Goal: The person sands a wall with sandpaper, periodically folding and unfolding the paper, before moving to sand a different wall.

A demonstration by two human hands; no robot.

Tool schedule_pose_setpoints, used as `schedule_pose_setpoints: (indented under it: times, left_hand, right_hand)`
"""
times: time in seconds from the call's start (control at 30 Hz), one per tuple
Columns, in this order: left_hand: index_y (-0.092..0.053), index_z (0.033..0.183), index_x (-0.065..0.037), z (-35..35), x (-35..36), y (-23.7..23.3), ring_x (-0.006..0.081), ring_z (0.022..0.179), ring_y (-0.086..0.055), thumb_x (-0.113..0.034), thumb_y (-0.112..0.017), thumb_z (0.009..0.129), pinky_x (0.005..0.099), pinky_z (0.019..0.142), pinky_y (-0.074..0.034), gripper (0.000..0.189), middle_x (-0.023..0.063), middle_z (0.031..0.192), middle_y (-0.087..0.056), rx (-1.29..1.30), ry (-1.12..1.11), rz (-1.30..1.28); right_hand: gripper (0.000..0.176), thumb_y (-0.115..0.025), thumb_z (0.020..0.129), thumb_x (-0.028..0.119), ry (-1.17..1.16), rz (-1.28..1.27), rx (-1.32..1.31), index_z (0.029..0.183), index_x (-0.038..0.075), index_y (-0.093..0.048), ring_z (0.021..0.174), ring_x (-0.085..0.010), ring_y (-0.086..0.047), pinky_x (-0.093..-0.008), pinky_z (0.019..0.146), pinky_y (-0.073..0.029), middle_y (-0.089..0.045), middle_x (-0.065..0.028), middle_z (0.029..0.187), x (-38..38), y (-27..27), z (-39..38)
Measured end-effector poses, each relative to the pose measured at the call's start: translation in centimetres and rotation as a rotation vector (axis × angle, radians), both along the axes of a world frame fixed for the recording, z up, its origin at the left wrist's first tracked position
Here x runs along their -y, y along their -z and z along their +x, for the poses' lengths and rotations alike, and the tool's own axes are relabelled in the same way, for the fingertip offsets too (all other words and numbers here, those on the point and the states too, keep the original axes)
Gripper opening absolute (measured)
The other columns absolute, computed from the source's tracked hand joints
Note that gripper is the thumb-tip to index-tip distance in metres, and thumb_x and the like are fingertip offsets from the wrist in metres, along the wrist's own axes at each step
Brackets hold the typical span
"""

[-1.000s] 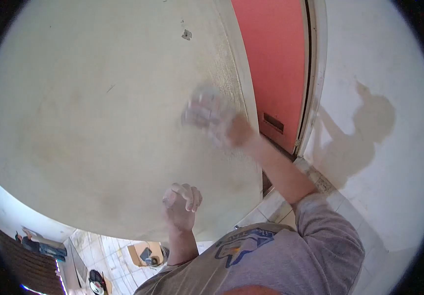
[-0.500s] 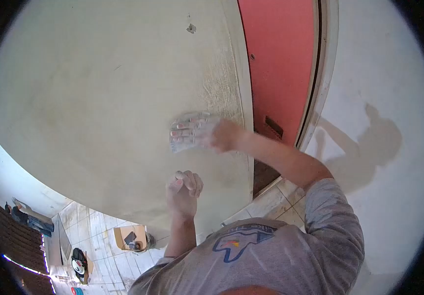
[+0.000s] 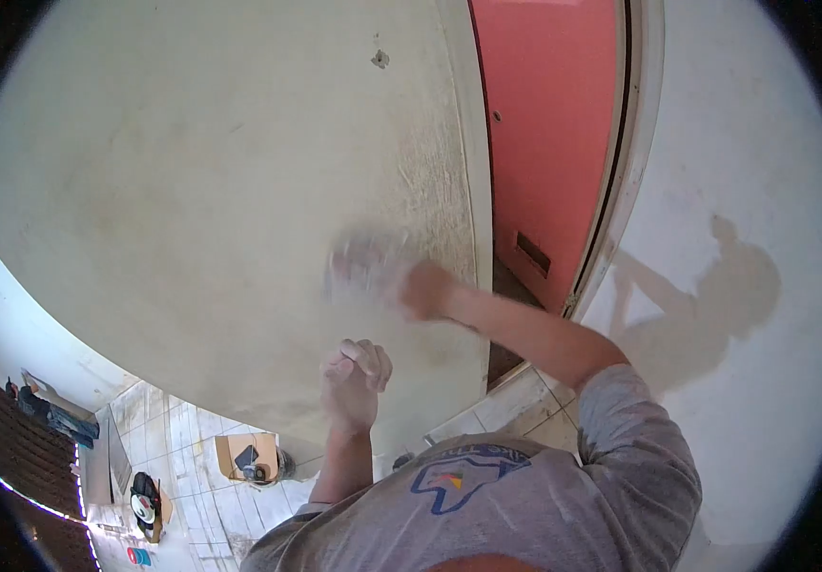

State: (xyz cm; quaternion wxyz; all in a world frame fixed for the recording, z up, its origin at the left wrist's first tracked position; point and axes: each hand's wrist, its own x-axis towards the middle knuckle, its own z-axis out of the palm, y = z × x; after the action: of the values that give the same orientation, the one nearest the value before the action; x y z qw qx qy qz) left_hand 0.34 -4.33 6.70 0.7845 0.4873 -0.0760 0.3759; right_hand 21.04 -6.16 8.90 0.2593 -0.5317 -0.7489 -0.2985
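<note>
A person in a grey short-sleeved T-shirt with a blue-outlined emblem (image 3: 573, 510), seen from a camera on their own head, stands close to a broad, off-white painted wall (image 3: 192, 238) that fills most of the view in front of them. Their right hand (image 3: 373, 272), dusted with pale powder and blurred, is at the wall surface, just below and left of a rough, yellowish, scraped-looking patch (image 3: 435, 181) that runs down near the wall's right edge. Its fingers point left; the blur hides how far apart they are, and whether they hold anything cannot be told. The left hand (image 3: 354, 367), also powdery, is raised in front of the chest, lower than the right and apart from it, with its fingers curled in close toward the palm. High on the wall is a small, ragged grey hole (image 3: 380, 59). Beyond the wall's right edge stands a pinkish-red door (image 3: 549, 124) with a dark rectangular slot (image 3: 532, 254). Farther right, a white wall (image 3: 735, 114) carries the person's brown-grey shadow (image 3: 735, 286). At lower left, on a floor of pale, smudged tiles (image 3: 192, 496), sits an open brown cardboard box (image 3: 227, 445) with dark items inside, and near it a black-and-white object (image 3: 144, 500) too small to identify.
</note>
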Motion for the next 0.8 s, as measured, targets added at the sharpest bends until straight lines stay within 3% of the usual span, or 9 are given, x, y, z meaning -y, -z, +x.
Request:
schedule_pose_setpoints:
  times: [0.1,0.2,0.3,0.37,0.47,0.57,0.67,0.73,0.8]
  left_hand:
    - [-0.053,0.074,-0.006,-0.6,-0.7,0.6,0.0152,0.051,-0.039,-0.03,-0.051,0.096,0.0304,0.05,-0.032,0.033,0.0028,0.059,-0.042,-0.013,-0.024,-0.023]
    - [-0.053,0.074,-0.006,-1.3,-1.7,1.6,0.0151,0.051,-0.039,-0.03,-0.051,0.096,0.0301,0.05,-0.032,0.033,0.0027,0.06,-0.043,-0.049,-0.04,-0.074]
    - [-0.053,0.074,-0.006,-2.6,-3.1,3.2,0.0149,0.051,-0.04,-0.029,-0.05,0.096,0.0301,0.05,-0.033,0.032,0.0023,0.06,-0.043,-0.084,-0.034,-0.078]
    - [-0.053,0.073,-0.006,-2.7,-4.4,3.5,0.0149,0.051,-0.04,-0.027,-0.051,0.094,0.03,0.051,-0.033,0.03,0.0021,0.06,-0.043,-0.085,-0.014,-0.053]
    - [-0.053,0.074,-0.006,-2.9,-5.7,3.4,0.015,0.05,-0.041,-0.023,-0.052,0.091,0.03,0.051,-0.033,0.024,0.0022,0.059,-0.044,-0.079,0.028,-0.024]
    - [-0.054,0.075,-0.005,-2.3,-7.6,3.8,0.0151,0.05,-0.041,-0.02,-0.053,0.087,0.03,0.05,-0.033,0.019,0.0028,0.059,-0.045,-0.092,0.063,-0.049]
    - [-0.055,0.075,-0.005,-1.4,-10.0,4.2,0.0149,0.05,-0.041,-0.021,-0.055,0.088,0.0301,0.049,-0.033,0.021,0.003,0.059,-0.045,-0.134,0.077,-0.064]
    - [-0.055,0.074,-0.005,-1.7,-10.8,4.3,0.0147,0.05,-0.041,-0.025,-0.056,0.09,0.0302,0.048,-0.033,0.025,0.003,0.059,-0.046,-0.186,0.111,-0.015]
    - [-0.055,0.074,-0.005,-2.7,-10.8,4.5,0.0146,0.051,-0.041,-0.026,-0.057,0.091,0.0304,0.048,-0.033,0.027,0.0029,0.059,-0.046,-0.224,0.137,-0.033]
  right_hand:
    - [0.057,-0.055,0.091,0.021,-0.175,-0.105,0.007,0.147,0.016,-0.05,0.146,-0.0296,-0.037,-0.0482,0.114,-0.038,-0.038,-0.0065,0.158,-1.1,3.5,0.0]
    - [0.057,-0.054,0.091,0.02,-0.055,0.008,0.097,0.148,0.015,-0.049,0.145,-0.0271,-0.039,-0.0473,0.114,-0.038,-0.04,-0.0061,0.158,-0.1,-1.1,2.4]
    - [0.056,-0.051,0.094,0.014,0.206,0.401,0.047,0.15,0.012,-0.045,0.147,-0.0331,-0.033,-0.0479,0.119,-0.03,-0.042,-0.008,0.156,1.7,-8.2,5.4]
    - [0.052,-0.048,0.095,0.011,0.148,0.608,-0.313,0.146,0.004,-0.048,0.147,-0.0374,-0.032,-0.0498,0.119,-0.028,-0.04,-0.0144,0.156,2.0,-10.5,7.2]
    - [0.051,-0.048,0.095,0.012,-0.003,0.462,-0.502,0.144,-0.002,-0.049,0.146,-0.0413,-0.031,-0.0504,0.12,-0.025,-0.036,-0.0214,0.157,1.7,-10.2,7.1]
    - [0.052,-0.047,0.096,0.013,0.074,0.449,-0.39,0.147,0.0,-0.047,0.146,-0.0433,-0.032,-0.0515,0.121,-0.023,-0.032,-0.0267,0.157,-1.5,-2.3,3.9]
    - [0.054,-0.047,0.095,0.013,0.165,0.421,-0.545,0.148,0.002,-0.046,0.146,-0.0459,-0.03,-0.0549,0.121,-0.02,-0.032,-0.0266,0.157,-5.9,10.3,0.4]
    - [0.055,-0.048,0.094,0.013,0.264,0.43,-0.631,0.148,0.003,-0.047,0.146,-0.0471,-0.028,-0.0561,0.121,-0.02,-0.032,-0.0269,0.157,-6.7,13.6,-1.7]
    - [0.055,-0.049,0.093,0.014,0.351,0.45,-0.741,0.147,0.003,-0.047,0.146,-0.048,-0.028,-0.0563,0.121,-0.02,-0.033,-0.0274,0.157,-6.7,13.2,-4.2]
